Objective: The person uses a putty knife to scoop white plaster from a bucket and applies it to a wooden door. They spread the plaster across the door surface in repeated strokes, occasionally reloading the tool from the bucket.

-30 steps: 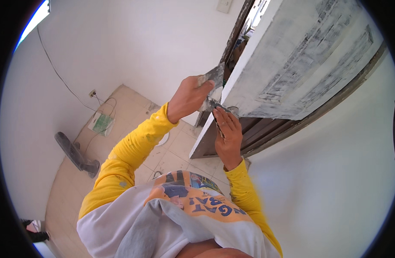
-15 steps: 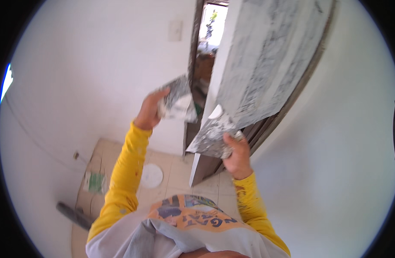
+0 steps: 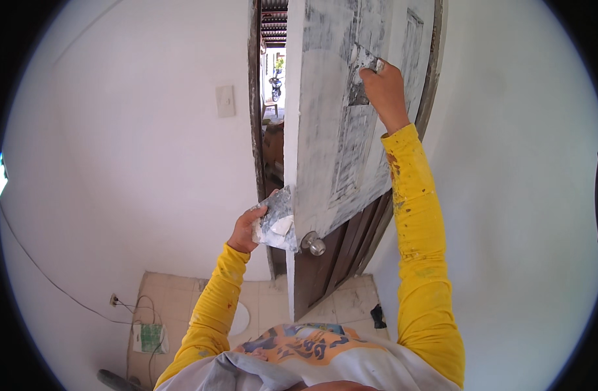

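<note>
My left hand (image 3: pixel 247 231) is closed on a flat grey metal scraper (image 3: pixel 277 207) smeared with putty, with a lump of white putty (image 3: pixel 283 225) on its face. This scraper is beside the free edge of a partly opened door (image 3: pixel 318 156). Higher up, my right hand (image 3: pixel 386 94) grips a putty knife (image 3: pixel 359 96), its blade at the door's panelled face and coated in grey and white. Patchy white putty covers the door's upper part in streaks over a dark surface; the lower part is brown. My fingers hide the knife's handle.
A round metal doorknob (image 3: pixel 313 244) juts from the door below the putty. On the left wall are a light switch (image 3: pixel 225 101) and an outlet (image 3: pixel 114 299) with cables. A white round lid-like thing (image 3: pixel 240 319) and a green-and-white packet (image 3: pixel 149 338) lie on the tiled floor.
My right hand has gone up and right with the putty knife, from near the other scraper to the door's face. My left hand now sits lower in view. The view has shifted, showing the doorknob.
</note>
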Demonstrator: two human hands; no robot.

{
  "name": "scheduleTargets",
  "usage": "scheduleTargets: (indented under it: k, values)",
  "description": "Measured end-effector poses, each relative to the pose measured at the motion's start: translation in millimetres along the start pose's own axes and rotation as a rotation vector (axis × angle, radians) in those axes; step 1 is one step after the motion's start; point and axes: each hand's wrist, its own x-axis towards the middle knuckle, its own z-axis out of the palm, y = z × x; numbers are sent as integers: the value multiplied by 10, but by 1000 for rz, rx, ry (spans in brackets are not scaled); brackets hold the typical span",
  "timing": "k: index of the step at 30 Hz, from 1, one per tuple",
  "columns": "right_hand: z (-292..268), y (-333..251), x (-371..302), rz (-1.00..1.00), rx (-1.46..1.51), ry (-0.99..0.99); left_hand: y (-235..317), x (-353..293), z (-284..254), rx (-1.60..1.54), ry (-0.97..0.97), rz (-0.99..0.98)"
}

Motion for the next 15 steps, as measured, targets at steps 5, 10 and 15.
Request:
scheduleTargets:
  k: [5,10,15]
  values:
    - [247,-58,44,-124,-151,79,-36,71,-7,13,-6,-45]
    - [278,-132,-105,-119,14,74,-15,65,-219,33,-64,-52]
    - [101,-134,36,11,-55,-38,-52,74,-192,34,-36,-50]
